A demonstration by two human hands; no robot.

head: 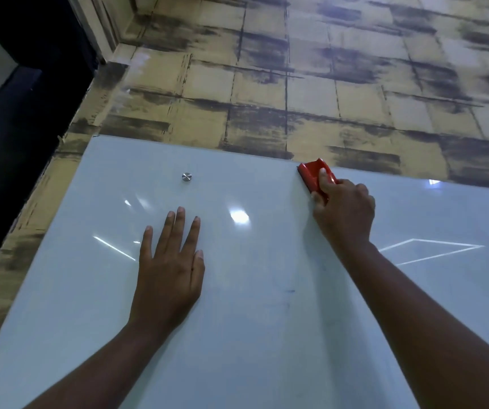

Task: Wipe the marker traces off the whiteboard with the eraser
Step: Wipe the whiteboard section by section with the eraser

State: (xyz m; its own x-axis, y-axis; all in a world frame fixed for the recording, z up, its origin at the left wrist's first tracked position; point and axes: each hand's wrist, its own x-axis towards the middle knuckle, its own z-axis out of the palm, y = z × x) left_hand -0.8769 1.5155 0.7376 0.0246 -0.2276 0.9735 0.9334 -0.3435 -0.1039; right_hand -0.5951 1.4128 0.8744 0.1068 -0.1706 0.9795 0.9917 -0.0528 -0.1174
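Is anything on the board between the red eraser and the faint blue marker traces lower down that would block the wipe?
Nothing visible does. The eraser, gripped by the right hand at the whiteboard's top edge, has bare board down to the faint blue traces. The left hand lies flat beside that path.

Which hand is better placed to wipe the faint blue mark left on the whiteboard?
The right hand: it already grips the red plastic eraser at the glossy whiteboard's top edge, above the faint blue marker trace. The left hand lies flat, holding nothing.

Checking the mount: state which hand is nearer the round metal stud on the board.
Left. The left hand lies flat just below the metal stud; the right hand grips the eraser farther right.
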